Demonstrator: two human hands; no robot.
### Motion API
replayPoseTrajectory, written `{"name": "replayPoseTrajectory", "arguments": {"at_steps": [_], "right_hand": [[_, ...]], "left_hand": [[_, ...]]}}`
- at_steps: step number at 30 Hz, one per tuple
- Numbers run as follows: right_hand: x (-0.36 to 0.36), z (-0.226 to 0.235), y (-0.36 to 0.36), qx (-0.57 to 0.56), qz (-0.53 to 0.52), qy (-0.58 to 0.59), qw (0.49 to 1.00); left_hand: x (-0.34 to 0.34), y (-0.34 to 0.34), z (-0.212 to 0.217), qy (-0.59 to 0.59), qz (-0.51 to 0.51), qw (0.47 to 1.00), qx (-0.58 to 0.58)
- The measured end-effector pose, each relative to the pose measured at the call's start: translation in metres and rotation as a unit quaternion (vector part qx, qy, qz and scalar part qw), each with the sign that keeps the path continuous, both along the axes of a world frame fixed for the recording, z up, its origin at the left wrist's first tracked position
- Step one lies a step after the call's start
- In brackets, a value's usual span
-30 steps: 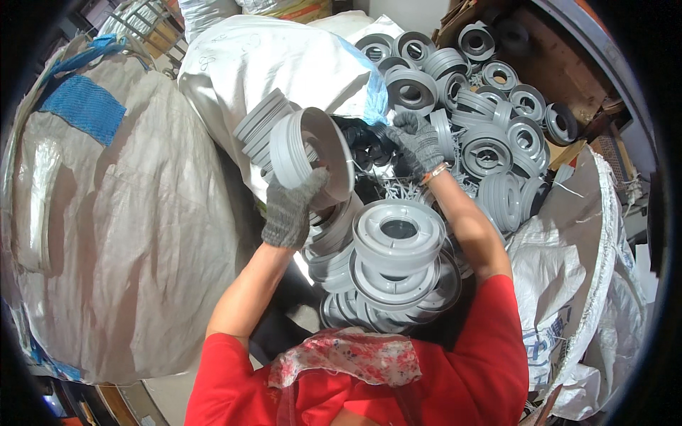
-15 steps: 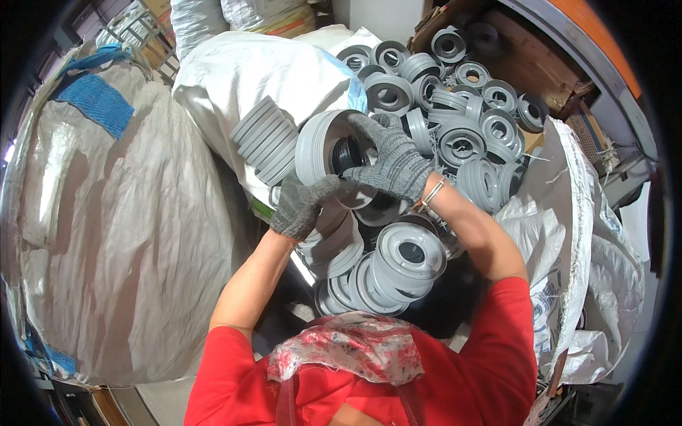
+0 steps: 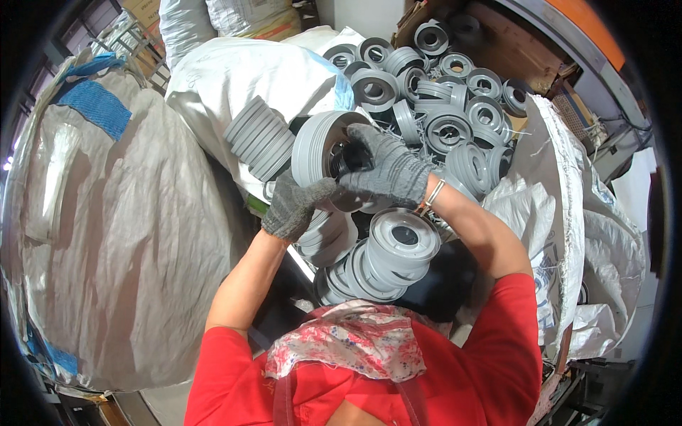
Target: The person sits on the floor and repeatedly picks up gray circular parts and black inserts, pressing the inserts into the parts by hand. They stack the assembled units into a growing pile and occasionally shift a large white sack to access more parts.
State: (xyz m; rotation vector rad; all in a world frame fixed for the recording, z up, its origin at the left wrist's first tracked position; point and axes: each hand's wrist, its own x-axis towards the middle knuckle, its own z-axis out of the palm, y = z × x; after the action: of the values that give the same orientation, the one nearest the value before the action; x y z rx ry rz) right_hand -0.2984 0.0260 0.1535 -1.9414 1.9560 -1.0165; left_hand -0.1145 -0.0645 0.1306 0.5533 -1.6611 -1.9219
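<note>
Both of my hands wear grey knitted gloves. Between them is a stack of grey plastic rings (image 3: 312,150), tipped so its hollow end faces right. My left hand (image 3: 298,204) grips the stack's lower edge, the thumb pointing right and the other fingers partly hidden behind it. At the open end, my right hand (image 3: 392,169) is closed on the rim, its fingertips reaching over the dark opening. Just left leans another ribbed stack of grey rings (image 3: 260,139). Below my hands, more flanged grey rings (image 3: 405,238) are piled in a slanting column.
A heap of loose grey rings (image 3: 449,131) fills the far right, with thin plastic scraps among them. A large whitish woven sack (image 3: 128,234) stands at left, a white sack (image 3: 241,74) lies behind the stacks, and an open white sack (image 3: 565,213) stands at right.
The fingers of my right hand have curled further over the ring's opening, covering more of its dark centre. The surroundings have shifted slightly left in the view. Both hands stay on the stack.
</note>
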Motion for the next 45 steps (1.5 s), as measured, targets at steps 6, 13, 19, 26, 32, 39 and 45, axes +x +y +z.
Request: {"name": "replayPoseTrajectory", "arguments": {"at_steps": [6,13,19,26,32,39,45], "right_hand": [[0.015,0.006,0.024,-0.071,0.055,0.155,0.984],[0.010,-0.011,0.032,-0.198,0.272,0.459,0.823],[0.019,-0.001,0.037,-0.058,0.143,0.289,0.945],[0.020,-0.018,0.035,-0.112,0.085,0.195,0.971],[0.021,-0.030,0.029,-0.074,0.029,0.088,0.993],[0.032,-0.036,0.019,0.036,-0.108,-0.001,0.993],[0.033,-0.052,0.031,-0.087,0.012,0.081,0.993]], "left_hand": [[0.010,0.001,-0.005,-0.043,-0.022,0.997,0.051],[0.015,0.000,0.012,-0.069,-0.127,0.981,0.129],[0.012,0.022,0.001,0.023,-0.109,0.947,0.303],[0.012,0.022,-0.021,0.011,-0.042,0.969,0.244],[0.016,0.017,-0.015,-0.075,-0.042,0.990,0.113],[0.011,0.026,-0.007,-0.019,0.004,0.999,0.029],[0.013,0.024,-0.012,-0.070,0.036,0.989,0.123]]}}
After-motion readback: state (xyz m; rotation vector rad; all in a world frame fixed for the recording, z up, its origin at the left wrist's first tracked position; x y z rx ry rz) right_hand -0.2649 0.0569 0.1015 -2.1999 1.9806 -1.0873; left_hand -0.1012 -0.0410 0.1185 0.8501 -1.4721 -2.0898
